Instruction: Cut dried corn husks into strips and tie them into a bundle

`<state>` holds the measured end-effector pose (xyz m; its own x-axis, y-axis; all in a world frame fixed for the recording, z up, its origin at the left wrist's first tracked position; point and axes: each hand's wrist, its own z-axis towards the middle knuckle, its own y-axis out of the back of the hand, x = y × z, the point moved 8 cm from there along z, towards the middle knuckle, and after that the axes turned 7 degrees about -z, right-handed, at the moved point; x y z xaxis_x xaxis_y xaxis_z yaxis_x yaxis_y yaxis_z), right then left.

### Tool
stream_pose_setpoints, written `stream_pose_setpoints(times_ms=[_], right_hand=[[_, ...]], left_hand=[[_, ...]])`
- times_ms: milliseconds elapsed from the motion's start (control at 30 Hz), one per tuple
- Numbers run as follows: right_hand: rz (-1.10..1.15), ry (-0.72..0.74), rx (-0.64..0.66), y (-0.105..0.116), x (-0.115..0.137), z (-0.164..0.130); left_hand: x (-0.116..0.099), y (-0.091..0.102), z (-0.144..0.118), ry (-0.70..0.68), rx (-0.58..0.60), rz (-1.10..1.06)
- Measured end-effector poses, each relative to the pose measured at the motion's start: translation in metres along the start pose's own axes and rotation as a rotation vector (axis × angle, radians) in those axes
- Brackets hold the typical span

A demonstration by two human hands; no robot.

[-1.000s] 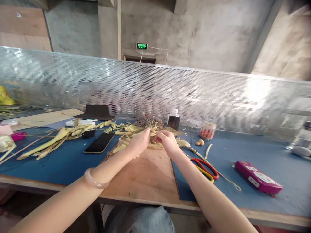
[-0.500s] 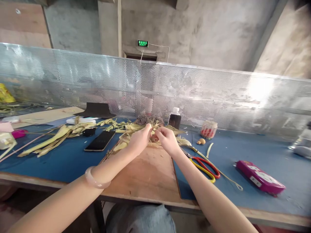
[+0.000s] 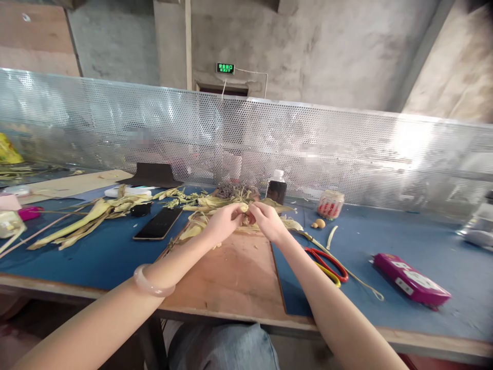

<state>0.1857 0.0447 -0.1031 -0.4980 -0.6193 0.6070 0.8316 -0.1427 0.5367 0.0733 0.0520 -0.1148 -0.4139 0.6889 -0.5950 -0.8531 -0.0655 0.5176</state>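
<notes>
Left hand (image 3: pixel 225 222) has a small pale yellow piece (image 3: pixel 244 207) pinched at the fingertips, looks like dried plant stuff. Right hand (image 3: pixel 265 220) is just beside it, fingers curled in toward the same piece, but honestly can't tell if it's gripping too. Messy pile of dried husks (image 3: pixel 197 227) around both hands, on the far end of a wooden board (image 3: pixel 227 280). Dark bottle with a white cap (image 3: pixel 276 191) stands just beyond the right hand. Smartphone's (image 3: pixel 158 224) left of the left hand; red-and-yellow-handled scissors (image 3: pixel 344 272) are right of the right hand, partly hidden by that forearm.
</notes>
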Motion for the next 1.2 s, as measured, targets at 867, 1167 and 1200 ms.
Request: stream_pose_setpoints(times_ms=[867, 1167, 1200], right_hand=[[-0.774, 0.287, -0.016, -0.007, 0.003, 0.000], [-0.734, 0.455, -0.042, -0.014, 0.017, -0.005], [-0.730, 0.469, -0.043, -0.014, 0.018, -0.005]], left_hand=[[0.022, -0.001, -0.002, 0.326, -0.016, -0.461], [0.028, -0.004, -0.003, 0.362, -0.018, -0.405], [0.028, -0.003, -0.003, 0.366, -0.025, -0.400]])
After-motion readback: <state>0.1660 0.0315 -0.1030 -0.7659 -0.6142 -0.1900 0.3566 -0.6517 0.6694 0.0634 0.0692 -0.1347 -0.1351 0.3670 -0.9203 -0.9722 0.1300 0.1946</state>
